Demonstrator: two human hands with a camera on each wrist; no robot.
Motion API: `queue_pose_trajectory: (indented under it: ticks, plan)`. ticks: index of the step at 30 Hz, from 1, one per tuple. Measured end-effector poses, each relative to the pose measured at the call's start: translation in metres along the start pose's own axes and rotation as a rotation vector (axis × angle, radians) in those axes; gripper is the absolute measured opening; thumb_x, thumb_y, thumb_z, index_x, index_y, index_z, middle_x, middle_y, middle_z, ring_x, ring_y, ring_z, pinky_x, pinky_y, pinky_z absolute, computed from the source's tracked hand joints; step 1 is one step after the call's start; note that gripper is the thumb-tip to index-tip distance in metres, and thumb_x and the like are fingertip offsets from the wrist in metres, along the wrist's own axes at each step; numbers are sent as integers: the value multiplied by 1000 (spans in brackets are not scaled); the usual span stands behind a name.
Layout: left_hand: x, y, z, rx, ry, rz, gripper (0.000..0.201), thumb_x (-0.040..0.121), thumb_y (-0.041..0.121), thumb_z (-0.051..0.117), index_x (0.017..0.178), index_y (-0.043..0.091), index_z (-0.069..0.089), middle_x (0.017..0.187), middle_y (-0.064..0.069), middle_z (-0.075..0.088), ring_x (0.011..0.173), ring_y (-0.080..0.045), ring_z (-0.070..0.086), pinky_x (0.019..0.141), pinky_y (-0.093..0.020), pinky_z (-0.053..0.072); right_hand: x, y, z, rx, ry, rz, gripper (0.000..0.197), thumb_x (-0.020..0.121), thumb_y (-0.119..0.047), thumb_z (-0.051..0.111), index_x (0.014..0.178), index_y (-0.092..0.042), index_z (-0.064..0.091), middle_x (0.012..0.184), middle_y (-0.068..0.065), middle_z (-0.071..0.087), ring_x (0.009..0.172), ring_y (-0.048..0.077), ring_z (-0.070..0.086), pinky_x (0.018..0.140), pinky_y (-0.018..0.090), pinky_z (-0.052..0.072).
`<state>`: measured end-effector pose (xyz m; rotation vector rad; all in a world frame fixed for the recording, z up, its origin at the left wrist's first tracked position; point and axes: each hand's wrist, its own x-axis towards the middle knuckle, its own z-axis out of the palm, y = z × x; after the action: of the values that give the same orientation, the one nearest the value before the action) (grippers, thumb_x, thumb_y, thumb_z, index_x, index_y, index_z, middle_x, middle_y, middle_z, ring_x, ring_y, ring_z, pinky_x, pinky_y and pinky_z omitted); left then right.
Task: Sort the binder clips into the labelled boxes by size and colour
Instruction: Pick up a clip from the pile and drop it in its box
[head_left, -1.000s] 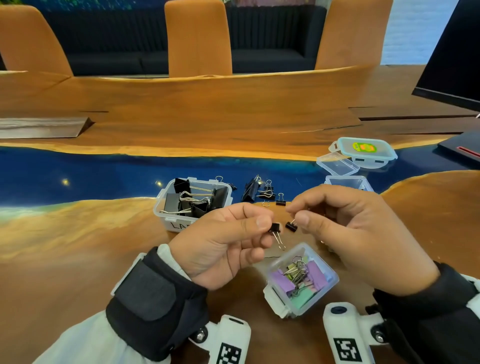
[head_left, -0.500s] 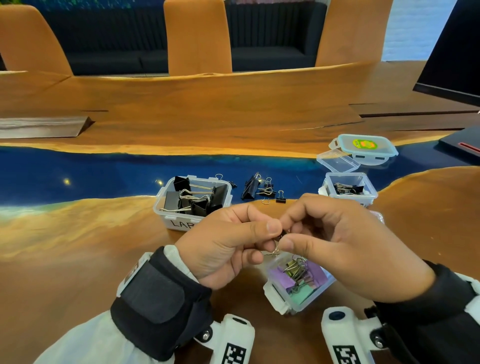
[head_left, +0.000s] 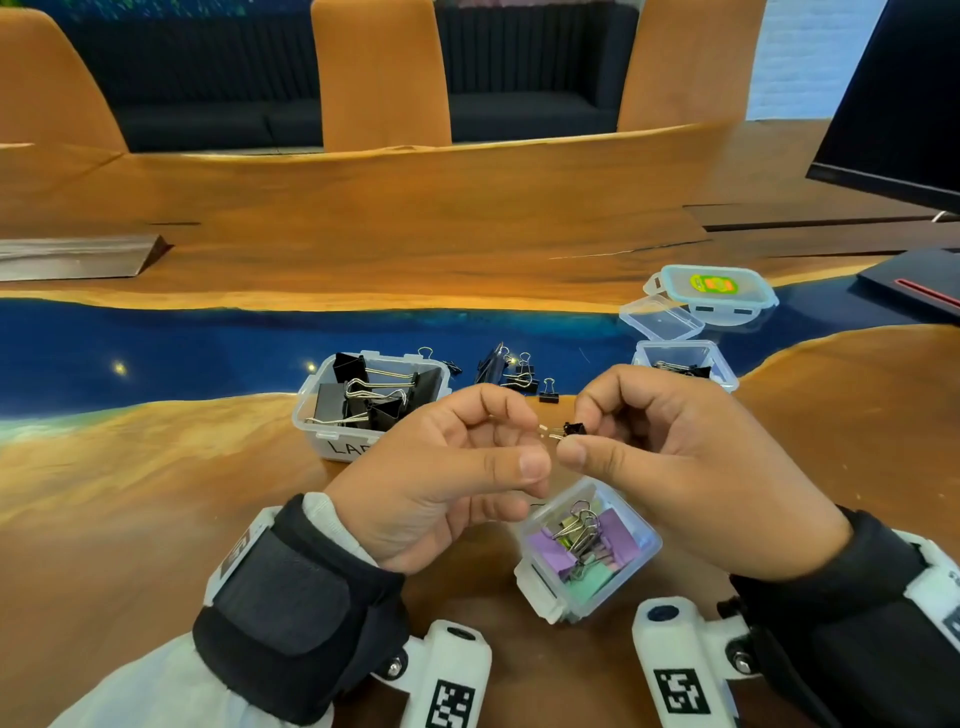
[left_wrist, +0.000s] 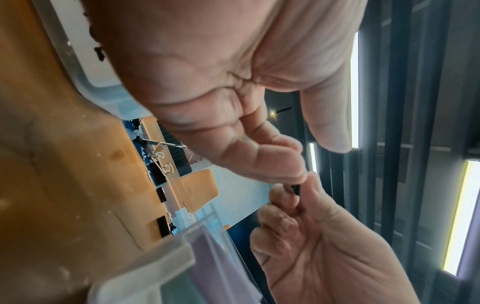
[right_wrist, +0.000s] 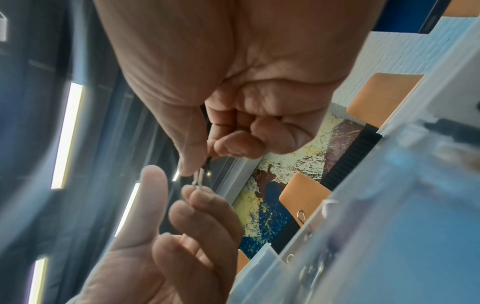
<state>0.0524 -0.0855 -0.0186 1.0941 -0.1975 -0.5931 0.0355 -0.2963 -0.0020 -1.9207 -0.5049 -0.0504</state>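
A small black binder clip (head_left: 573, 429) is pinched between thumb and forefinger of my right hand (head_left: 571, 442), above the table. Its wire handles (right_wrist: 198, 179) point left and end at the curled index and middle fingertips of my left hand (head_left: 535, 441), whose thumb stands apart. The box marked LAR… (head_left: 332, 447) holds large black clips (head_left: 374, 395). Just below my hands, a clear box (head_left: 540, 577) holds purple and green clips. At the back right a small box (head_left: 727, 371) holds small black clips. Loose black clips (head_left: 511, 371) lie between the far boxes.
Two lids, a clear one (head_left: 660, 317) and a blue-rimmed one (head_left: 714, 288), lie behind the small box. A dark monitor (head_left: 893, 104) stands at the far right. Orange chairs (head_left: 379, 73) line the table's far side.
One second ago each hand held a small black clip, a little apart. The hands then came together. Now one clip shows between them, with its body in the right fingers.
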Motion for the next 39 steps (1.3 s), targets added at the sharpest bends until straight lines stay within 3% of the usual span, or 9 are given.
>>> queue_pose_trajectory:
  ticks: [2,8,15,19,21,25,31,34,39]
  plan:
    - [1,-1,1,23,33,-6,30,68,0,82,95,12,76,80,-12,66,66,-20,70,54,-23,58,0,0,1,5,-7,8,17,77,-36,74,83,-21,67,69,1,59,62,14,50,57,21,45]
    - [3,-2,1,59,35,-27,17,66,13,80,83,10,79,74,-13,68,63,-15,68,54,-20,57,2,5,-1,21,-37,34,16,80,-35,75,85,-22,68,72,0,61,67,15,53,60,22,47]
    - [3,-2,-1,49,97,12,10,78,6,67,78,10,77,73,-10,66,62,-13,65,53,-19,56,9,9,8,58,-17,48,11,83,-31,75,84,-22,68,76,5,63,70,19,55,66,32,49]
    - [5,-3,-1,15,156,34,7,75,11,69,81,7,69,72,-11,65,61,-14,65,52,-21,56,13,-5,-2,-6,52,69,18,77,-28,80,91,-20,70,80,5,67,69,20,58,62,23,50]
    - [5,-2,-4,-9,191,29,15,74,12,70,87,5,67,78,-13,67,67,-17,68,53,-22,57,16,-14,-21,-77,61,106,24,77,-32,77,98,-24,70,88,0,68,79,20,64,69,23,53]
    - [3,1,-8,-73,218,31,19,72,12,72,88,5,66,89,-16,71,79,-24,71,55,-23,58,18,-18,-66,-417,8,206,19,78,-37,79,93,-32,68,91,-14,68,85,5,64,74,22,50]
    - [3,2,-10,-76,227,50,10,71,10,72,80,7,70,82,-15,69,68,-17,67,53,-22,57,5,-3,-90,-859,-197,512,44,63,-48,89,95,-42,59,103,-22,55,86,-5,53,71,24,42]
    - [3,1,-10,-72,249,45,7,73,11,72,79,9,71,79,-12,67,64,-14,65,52,-21,56,-3,10,-87,-885,-274,531,49,62,-49,89,96,-42,55,105,-23,48,93,-1,52,69,20,39]
    - [2,2,-4,-68,267,12,9,75,9,71,84,6,70,78,-13,67,61,-13,64,51,-18,56,-11,13,-79,-820,-233,458,49,68,-40,88,97,-40,49,102,-19,47,81,-1,51,60,13,38]
